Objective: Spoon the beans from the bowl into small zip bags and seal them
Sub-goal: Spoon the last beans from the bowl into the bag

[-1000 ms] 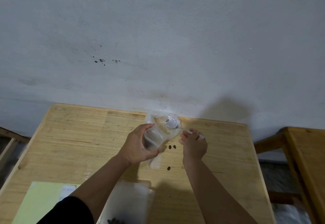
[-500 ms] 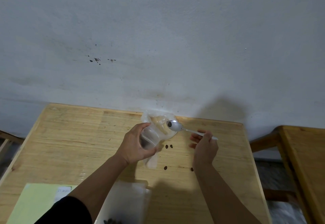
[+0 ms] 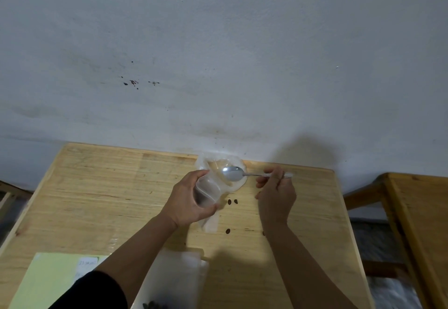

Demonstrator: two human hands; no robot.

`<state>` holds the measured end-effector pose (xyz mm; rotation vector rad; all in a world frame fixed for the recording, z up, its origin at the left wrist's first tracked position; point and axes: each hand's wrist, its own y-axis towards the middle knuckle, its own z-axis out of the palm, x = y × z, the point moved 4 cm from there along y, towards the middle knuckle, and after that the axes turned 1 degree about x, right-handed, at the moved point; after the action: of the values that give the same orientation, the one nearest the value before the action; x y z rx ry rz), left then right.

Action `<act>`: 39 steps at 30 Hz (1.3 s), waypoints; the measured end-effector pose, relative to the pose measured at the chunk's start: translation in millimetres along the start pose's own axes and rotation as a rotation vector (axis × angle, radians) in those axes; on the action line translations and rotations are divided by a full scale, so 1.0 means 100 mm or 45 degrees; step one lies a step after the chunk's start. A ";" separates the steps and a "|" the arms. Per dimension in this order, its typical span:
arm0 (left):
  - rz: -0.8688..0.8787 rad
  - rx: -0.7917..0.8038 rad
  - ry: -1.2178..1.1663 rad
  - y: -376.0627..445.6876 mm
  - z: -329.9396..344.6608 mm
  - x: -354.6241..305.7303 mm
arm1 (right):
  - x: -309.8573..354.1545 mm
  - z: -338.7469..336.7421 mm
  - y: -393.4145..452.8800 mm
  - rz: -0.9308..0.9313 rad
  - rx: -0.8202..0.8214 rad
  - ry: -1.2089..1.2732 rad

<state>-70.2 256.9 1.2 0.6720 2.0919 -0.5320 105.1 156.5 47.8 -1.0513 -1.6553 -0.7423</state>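
1. Beans (image 3: 232,202) lie loose on the wooden table (image 3: 97,194): two dark ones close together just below the bag's mouth at frame centre, one lower at centre, another near the right forearm. More dark beans show at the bottom edge of the frame inside a clear container, probably the bowl (image 3: 169,282), though it is cut off and blurred.
2. Step in hand, as I judge it: filling. The left hand (image 3: 191,202) has its fingers and thumb curled round a small clear zip bag (image 3: 213,187), holding it tilted with the mouth spread toward the upper centre of the frame.
3. The right hand (image 3: 276,194) pinches the handle of a metal spoon (image 3: 232,173), fingers curled. The spoon's bowl sits at the bag's open mouth and looks shiny and empty.
4. How many beans are in the bag I cannot tell; the plastic is cloudy, with a dark patch under the left palm.
5. Next move, likely: take the spoon to the container at the bottom of the frame for another load, keeping it level, since strays are already on the table. The bag mouth must stay wide open.
6. Sealing is not yet done; the zip edge is open.
7. A pale green sheet (image 3: 48,282) lies at lower left.
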 end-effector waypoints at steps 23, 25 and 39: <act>0.061 0.007 -0.030 -0.03 -0.05 -0.02 | -0.60 0.28 -0.02 0.810 0.154 0.436; 0.040 0.005 -0.032 -0.02 -0.04 0.01 | -0.60 0.22 0.00 0.763 0.133 0.415; -0.014 -0.031 -0.040 0.00 -0.01 0.01 | -0.14 -0.06 0.06 0.364 0.121 0.365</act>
<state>-71.3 257.2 1.0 0.6349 2.0708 -0.5196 115.0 150.2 36.7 -1.0340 -1.2522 -0.5879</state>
